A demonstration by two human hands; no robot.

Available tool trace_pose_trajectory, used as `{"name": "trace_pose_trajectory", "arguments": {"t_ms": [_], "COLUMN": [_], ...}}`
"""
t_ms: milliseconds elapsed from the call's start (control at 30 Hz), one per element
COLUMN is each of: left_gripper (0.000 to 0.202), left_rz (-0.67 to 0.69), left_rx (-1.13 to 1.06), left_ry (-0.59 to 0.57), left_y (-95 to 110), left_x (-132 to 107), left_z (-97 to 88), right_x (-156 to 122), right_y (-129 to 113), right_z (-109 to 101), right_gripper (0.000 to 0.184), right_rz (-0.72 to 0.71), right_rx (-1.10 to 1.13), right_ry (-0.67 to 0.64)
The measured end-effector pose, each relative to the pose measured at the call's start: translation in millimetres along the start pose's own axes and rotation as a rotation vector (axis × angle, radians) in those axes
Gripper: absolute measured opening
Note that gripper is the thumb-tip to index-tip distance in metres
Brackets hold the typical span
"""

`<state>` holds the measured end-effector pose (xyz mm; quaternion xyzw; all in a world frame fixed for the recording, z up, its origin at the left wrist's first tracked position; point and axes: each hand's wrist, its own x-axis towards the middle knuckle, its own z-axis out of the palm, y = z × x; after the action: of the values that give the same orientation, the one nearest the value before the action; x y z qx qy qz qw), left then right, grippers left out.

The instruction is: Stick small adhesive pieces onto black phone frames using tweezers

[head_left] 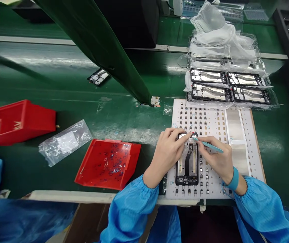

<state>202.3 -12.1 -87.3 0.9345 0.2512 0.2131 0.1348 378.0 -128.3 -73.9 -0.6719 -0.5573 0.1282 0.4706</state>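
1. A phone frame [187,165] lies flat on a white pegged board [171,193], with rows of small dark parts standing around it.
2. The left hand [166,153] sits fairly wide open, resting across the frame's top end.
3. The right hand [214,157] is closed narrow on a teal pick [207,146], its tip at the frame's top end.
4. Blue sleeves [131,212] cover both arms, and a teal wristband [234,179] circles the right wrist.
5. Beyond the frame, a clear plastic tray [273,101] holds four more frames, with crumpled plastic sheets [217,40] farther on.
6. Left of the frame sits a red bin [107,165] speckled with blue-and-white scraps. Farther left are a plastic bag [66,143] and a second red bin [20,121].
7. A loose black frame [99,77] lies on the green bench [124,118], up and left of the frame.
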Motion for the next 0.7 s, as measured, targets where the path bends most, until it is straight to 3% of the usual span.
{"name": "trace_pose_trajectory", "arguments": {"t_ms": [200, 367, 500, 700], "left_gripper": [0.042, 0.04, 0.045, 0.05], "left_rz": [-0.028, -0.143, -0.122, 0.037], "left_rx": [-0.054, -0.258, -0.168, 0.194], "left_ry": [-0.009, -0.04, -0.14, -0.272], "left_y": [-2, -5, 0, 1], "left_x": [-2, -1, 2, 7], "left_z": [3.4, -2.3, -10.9, -15.4], "right_x": [-1, 2, 0, -18], "right_y": [3, -7, -17, 8], "right_z": [2, -7, -39, -104], "right_gripper": [0.009, 0.01, 0.013, 0.018], "right_rz": [0.005, 0.003, 0.043, 0.365], "right_rx": [-0.009, 0.078, 0.223, 0.448], "right_ry": [0.004, 0.017, 0.069, 0.121]}}
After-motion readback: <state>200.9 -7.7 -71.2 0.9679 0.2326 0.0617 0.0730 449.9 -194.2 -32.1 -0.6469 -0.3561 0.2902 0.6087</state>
